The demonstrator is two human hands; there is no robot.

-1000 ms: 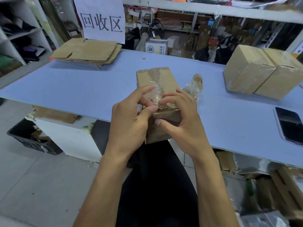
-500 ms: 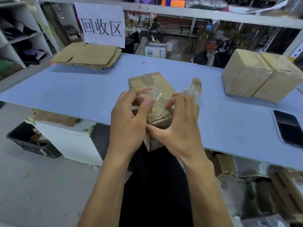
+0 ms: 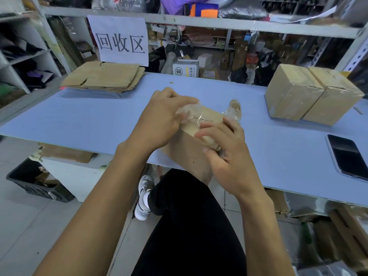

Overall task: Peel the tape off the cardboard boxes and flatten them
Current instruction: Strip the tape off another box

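Box (image 3: pixel 191 154) now tilted sideways, left hand (image 3: pixel 161 120) pinching crinkled clear tape (image 3: pixel 192 114), right hand (image 3: pixel 229 156) gripping box.

cluttered metal shelving (image 3: pixel 199 21) behind a blue table (image 3: pixel 89 116), grey tiled floor (image 3: pixel 29 226) below.

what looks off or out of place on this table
The phone lies at the blue table's near edge, its corner apparently overhanging, so it could get knocked off. A wad of peeled tape sits loose behind the box in the hands. Nothing looks damaged.
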